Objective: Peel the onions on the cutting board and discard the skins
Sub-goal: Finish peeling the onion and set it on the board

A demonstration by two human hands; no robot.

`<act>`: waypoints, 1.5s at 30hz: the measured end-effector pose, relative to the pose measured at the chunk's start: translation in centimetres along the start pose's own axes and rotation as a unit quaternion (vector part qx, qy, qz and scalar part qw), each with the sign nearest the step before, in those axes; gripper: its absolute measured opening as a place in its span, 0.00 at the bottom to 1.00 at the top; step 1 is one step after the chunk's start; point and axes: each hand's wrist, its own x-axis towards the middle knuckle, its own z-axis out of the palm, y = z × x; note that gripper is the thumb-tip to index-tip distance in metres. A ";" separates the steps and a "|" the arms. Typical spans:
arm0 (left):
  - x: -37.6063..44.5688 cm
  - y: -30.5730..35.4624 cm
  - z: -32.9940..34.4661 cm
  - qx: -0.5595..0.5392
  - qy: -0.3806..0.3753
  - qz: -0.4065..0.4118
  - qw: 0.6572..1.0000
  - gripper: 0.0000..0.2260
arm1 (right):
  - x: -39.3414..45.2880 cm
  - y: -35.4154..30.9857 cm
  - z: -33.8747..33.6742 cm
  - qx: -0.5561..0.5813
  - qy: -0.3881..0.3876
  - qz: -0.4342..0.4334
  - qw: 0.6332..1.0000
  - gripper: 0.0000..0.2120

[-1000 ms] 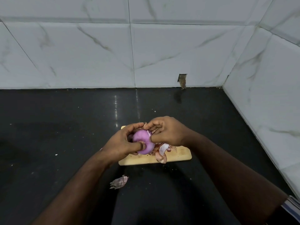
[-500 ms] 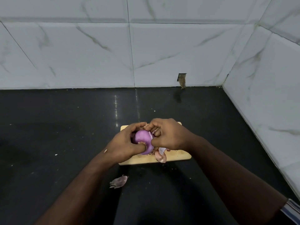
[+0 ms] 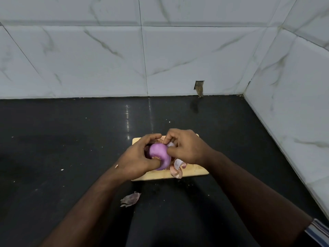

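A purple, mostly peeled onion (image 3: 159,155) is held just above a small wooden cutting board (image 3: 192,172). My left hand (image 3: 138,157) grips it from the left, thumb across its front. My right hand (image 3: 185,147) is at the onion's top right edge, where thumb and fingers pinch a pale flap of skin (image 3: 170,144). Loose pink and white skins (image 3: 177,169) lie on the board below my right hand. Most of the board's middle is hidden by my hands.
The board sits on a black countertop (image 3: 71,139). One dry skin piece (image 3: 130,199) lies on the counter in front of the board. White marble-tiled walls close off the back and right (image 3: 293,113), with a small hole (image 3: 199,88) at the back wall's base.
My right hand has shifted slightly up and back along the onion's top while pulling at the skin. The left hand still holds the onion in the same place.
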 end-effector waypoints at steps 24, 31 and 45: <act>0.2 -0.2 -2.4 -0.572 0.156 -0.150 0.791 0.07 | -2.1 0.8 2.5 0.094 0.147 0.037 0.984 0.07; 0.3 -0.6 -1.8 -0.454 0.162 -0.154 0.863 0.09 | 0.0 3.8 3.2 -0.100 0.170 0.011 0.980 0.07; 0.3 -2.6 -1.1 -0.302 0.167 -0.156 0.925 0.14 | 0.9 5.7 7.0 -0.268 0.053 0.008 0.962 0.26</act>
